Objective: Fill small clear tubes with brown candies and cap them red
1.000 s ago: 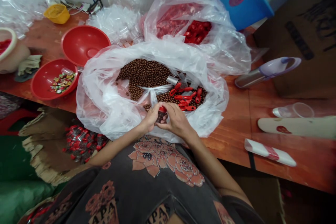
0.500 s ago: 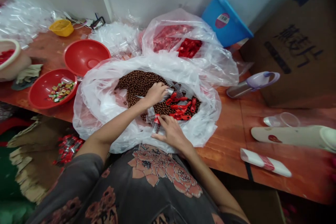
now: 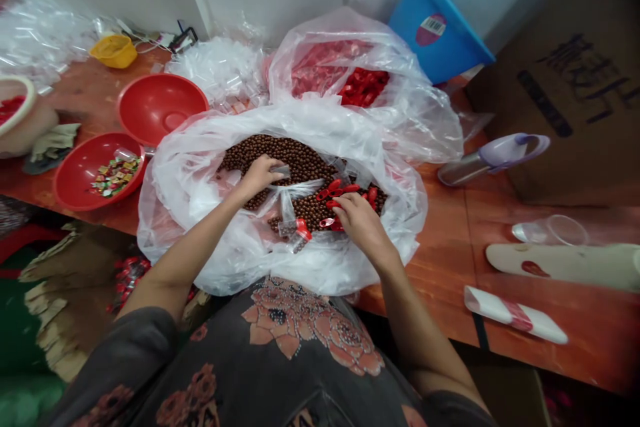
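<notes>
Clear tube point(image 3: 281, 172) gripped in the left hand point(image 3: 259, 174), above brown balls point(image 3: 273, 145).
Red cap point(image 3: 332, 203) touched by the right hand point(image 3: 359, 217); whether gripped cannot be told. Balls held in a white plastic bag point(image 3: 173, 197), red-capped tube point(image 3: 302, 232) laid near its front; bag carried by the table point(image 3: 443, 243).

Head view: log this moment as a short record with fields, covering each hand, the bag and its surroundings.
Left hand: holds a small clear container above the brown balls
Right hand: fingertips at the red pieces; grip unclear
White bag: open, with brown balls and red pieces inside
Near side of bag: red-capped container
Left of bag: near red bowl with small colourful pieces; far red bowl
Right of bag: bottle with lavender top
</notes>
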